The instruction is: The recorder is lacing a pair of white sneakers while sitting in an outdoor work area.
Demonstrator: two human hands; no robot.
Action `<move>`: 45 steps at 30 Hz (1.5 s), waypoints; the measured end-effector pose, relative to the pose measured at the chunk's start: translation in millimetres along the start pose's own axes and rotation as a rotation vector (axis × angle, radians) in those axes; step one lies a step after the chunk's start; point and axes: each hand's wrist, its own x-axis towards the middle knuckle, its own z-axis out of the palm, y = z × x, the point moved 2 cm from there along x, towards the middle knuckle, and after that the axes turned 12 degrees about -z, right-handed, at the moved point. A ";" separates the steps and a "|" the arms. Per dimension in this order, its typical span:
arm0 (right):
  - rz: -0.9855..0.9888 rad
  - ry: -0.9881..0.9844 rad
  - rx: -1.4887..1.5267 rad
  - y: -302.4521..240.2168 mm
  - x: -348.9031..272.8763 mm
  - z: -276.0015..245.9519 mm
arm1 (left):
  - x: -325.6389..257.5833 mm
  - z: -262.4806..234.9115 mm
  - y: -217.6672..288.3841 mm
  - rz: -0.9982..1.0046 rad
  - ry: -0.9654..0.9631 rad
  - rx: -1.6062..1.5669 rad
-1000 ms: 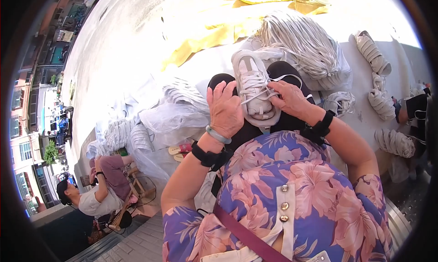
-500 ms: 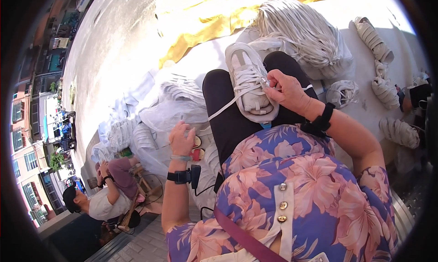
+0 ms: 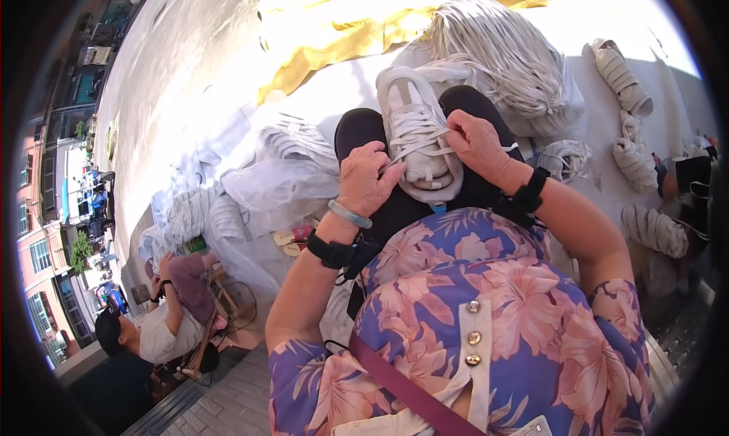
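Observation:
A white and light grey sneaker [image 3: 414, 109] lies on my lap between my knees, heel end toward me. Its white flat shoelace [image 3: 416, 141] is threaded crosswise over the tongue. From the left side, my left hand [image 3: 366, 179] closes thumb and fingers on a lace strand beside the upper. Opposite it, my right hand [image 3: 477, 146] pinches the lace at the sneaker's right edge; the exact grip is partly hidden by the fingers. A loose white lace end shows on my right thigh, past the right hand.
A thick bundle of white laces [image 3: 505, 52] lies beyond my right knee. White shoe parts in clear plastic [image 3: 281, 166] are heaped at left. Rolled white bundles [image 3: 621, 79] lie at right, yellow sheeting [image 3: 334, 45] ahead. Another person [image 3: 171, 314] sits at lower left.
My left hand has come from the left, off the lap, to the sneaker's left side and closed on the lace. My right hand stays at the right edge, slightly shifted.

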 end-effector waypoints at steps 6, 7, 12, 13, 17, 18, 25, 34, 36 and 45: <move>-0.196 -0.091 -0.355 -10.0 1.5 5.3 | -0.8 -2.8 7.1 -0.061 -0.076 -0.201; -0.198 -0.092 -0.356 -9.5 3.8 2.8 | -0.5 -2.7 6.6 -0.080 -0.101 -0.188; -0.192 -0.134 -0.309 -7.2 5.1 -6.0 | -1.5 -2.8 11.7 -0.146 -0.085 -0.182; -0.194 -0.134 -0.307 -6.3 2.5 -6.4 | -1.8 -2.9 10.8 -0.144 -0.077 -0.202; 0.009 -0.215 0.044 -1.5 -4.2 -5.3 | -1.4 -9.2 8.8 -0.101 -0.033 -0.187; 0.100 -0.195 0.145 0.9 -5.2 -5.0 | -2.4 -12.7 10.1 -0.045 -0.003 -0.141; 0.068 -0.059 0.065 -0.8 1.4 -0.4 | -14.9 -12.7 15.0 0.093 0.105 0.147; 0.005 -0.085 0.127 -4.1 2.5 -5.6 | -31.0 -42.8 12.5 0.264 0.164 0.362; 0.065 -0.166 0.150 -8.1 0.4 -6.3 | -42.4 -49.9 3.1 0.279 0.189 0.376; -0.194 -0.223 -0.102 -21.4 -9.9 -53.8 | -55.2 -53.4 0.7 0.263 0.195 0.368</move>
